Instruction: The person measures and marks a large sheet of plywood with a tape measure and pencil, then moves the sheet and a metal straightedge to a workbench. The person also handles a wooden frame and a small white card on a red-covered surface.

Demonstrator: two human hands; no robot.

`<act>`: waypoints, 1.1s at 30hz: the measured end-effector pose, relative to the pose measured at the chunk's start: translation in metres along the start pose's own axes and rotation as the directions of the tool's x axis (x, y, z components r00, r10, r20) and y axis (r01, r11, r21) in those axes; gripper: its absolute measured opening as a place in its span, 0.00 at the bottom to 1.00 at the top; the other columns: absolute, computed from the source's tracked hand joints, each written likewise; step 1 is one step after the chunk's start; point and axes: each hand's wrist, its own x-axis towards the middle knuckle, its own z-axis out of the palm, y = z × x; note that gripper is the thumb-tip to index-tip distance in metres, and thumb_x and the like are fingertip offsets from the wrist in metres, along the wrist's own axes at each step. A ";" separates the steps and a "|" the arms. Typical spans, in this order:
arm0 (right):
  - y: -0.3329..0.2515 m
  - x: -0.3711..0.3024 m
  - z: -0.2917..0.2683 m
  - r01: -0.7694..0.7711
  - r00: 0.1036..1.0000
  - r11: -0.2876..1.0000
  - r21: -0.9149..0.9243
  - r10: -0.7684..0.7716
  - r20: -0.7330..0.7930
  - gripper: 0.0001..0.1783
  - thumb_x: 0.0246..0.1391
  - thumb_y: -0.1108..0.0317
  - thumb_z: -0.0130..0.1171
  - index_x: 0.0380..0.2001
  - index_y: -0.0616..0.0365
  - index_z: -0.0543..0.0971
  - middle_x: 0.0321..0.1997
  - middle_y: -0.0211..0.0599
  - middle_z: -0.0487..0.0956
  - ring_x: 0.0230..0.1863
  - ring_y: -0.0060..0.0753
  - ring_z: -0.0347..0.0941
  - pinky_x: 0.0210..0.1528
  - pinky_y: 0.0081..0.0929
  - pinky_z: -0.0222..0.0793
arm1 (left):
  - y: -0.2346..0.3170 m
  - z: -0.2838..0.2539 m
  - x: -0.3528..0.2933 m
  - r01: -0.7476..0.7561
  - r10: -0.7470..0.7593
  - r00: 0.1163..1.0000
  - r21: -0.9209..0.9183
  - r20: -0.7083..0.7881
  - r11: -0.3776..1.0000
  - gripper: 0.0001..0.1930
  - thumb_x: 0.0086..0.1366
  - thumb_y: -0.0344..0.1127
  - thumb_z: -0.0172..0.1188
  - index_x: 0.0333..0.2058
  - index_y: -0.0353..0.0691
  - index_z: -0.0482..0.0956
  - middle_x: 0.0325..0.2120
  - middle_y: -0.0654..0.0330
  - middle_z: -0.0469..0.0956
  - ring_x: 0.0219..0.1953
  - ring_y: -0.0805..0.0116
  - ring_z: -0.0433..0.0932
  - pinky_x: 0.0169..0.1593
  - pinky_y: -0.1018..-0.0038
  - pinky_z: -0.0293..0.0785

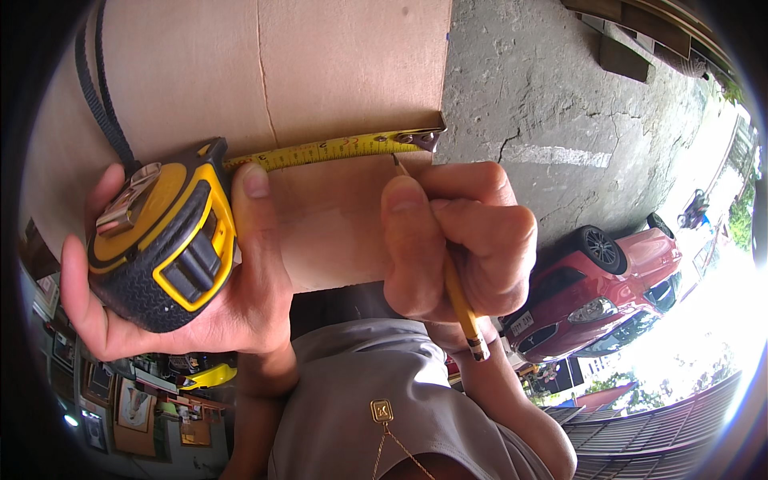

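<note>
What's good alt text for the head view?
A person's right hand holds a yellow pencil, its tip beside the yellow blade of a tape measure gripped in the left hand. The blade lies across a tan board; a red car shows at right.

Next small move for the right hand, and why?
Probably have the right hand make a short stroke with the yellow pencil on the tan board: its tip is at the board, just beside the yellow tape blade. The left hand holds the tape measure, and the metal hook sits by the board's edge.
</note>
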 end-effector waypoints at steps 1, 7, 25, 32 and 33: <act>0.000 0.000 0.000 0.001 1.000 1.000 -0.005 -0.001 0.000 0.15 0.42 0.90 0.56 0.25 0.60 0.64 0.21 0.42 0.74 0.18 0.19 0.66 0.20 0.17 0.60 | 0.000 0.000 0.000 -0.003 0.003 1.000 -0.003 -0.001 1.000 0.43 0.45 0.16 0.69 0.56 0.41 0.52 0.49 0.41 0.66 0.46 0.59 0.72 0.49 0.69 0.79; 0.000 0.000 -0.001 -0.006 1.000 1.000 0.003 0.006 0.023 0.14 0.44 0.89 0.56 0.26 0.60 0.64 0.22 0.43 0.74 0.18 0.19 0.66 0.21 0.16 0.60 | 0.000 0.001 0.001 -0.004 0.004 1.000 -0.004 -0.002 1.000 0.43 0.45 0.16 0.69 0.56 0.41 0.52 0.49 0.41 0.66 0.46 0.59 0.72 0.49 0.69 0.79; 0.002 0.001 -0.001 0.021 0.999 1.000 0.004 -0.021 0.042 0.14 0.44 0.89 0.56 0.26 0.61 0.65 0.22 0.44 0.75 0.18 0.20 0.66 0.21 0.17 0.63 | -0.001 0.000 0.001 0.010 -0.010 1.000 0.006 0.006 1.000 0.43 0.46 0.17 0.69 0.56 0.41 0.52 0.49 0.41 0.66 0.45 0.59 0.73 0.48 0.68 0.78; 0.003 0.003 0.007 -0.008 0.994 1.000 0.014 0.009 -0.106 0.16 0.35 0.86 0.60 0.13 0.57 0.64 0.18 0.36 0.71 0.11 0.30 0.66 0.16 0.22 0.66 | -0.002 0.002 0.001 0.010 -0.010 1.000 -0.022 -0.009 1.000 0.43 0.46 0.16 0.69 0.56 0.41 0.52 0.49 0.42 0.66 0.46 0.59 0.72 0.48 0.69 0.78; 0.003 0.003 0.007 -0.008 0.994 1.000 0.008 0.008 -0.108 0.16 0.35 0.86 0.60 0.13 0.57 0.64 0.17 0.36 0.71 0.11 0.30 0.66 0.16 0.21 0.66 | -0.002 0.002 0.001 0.011 -0.011 1.000 -0.020 -0.010 1.000 0.43 0.46 0.16 0.69 0.56 0.41 0.52 0.49 0.42 0.66 0.46 0.59 0.72 0.48 0.69 0.78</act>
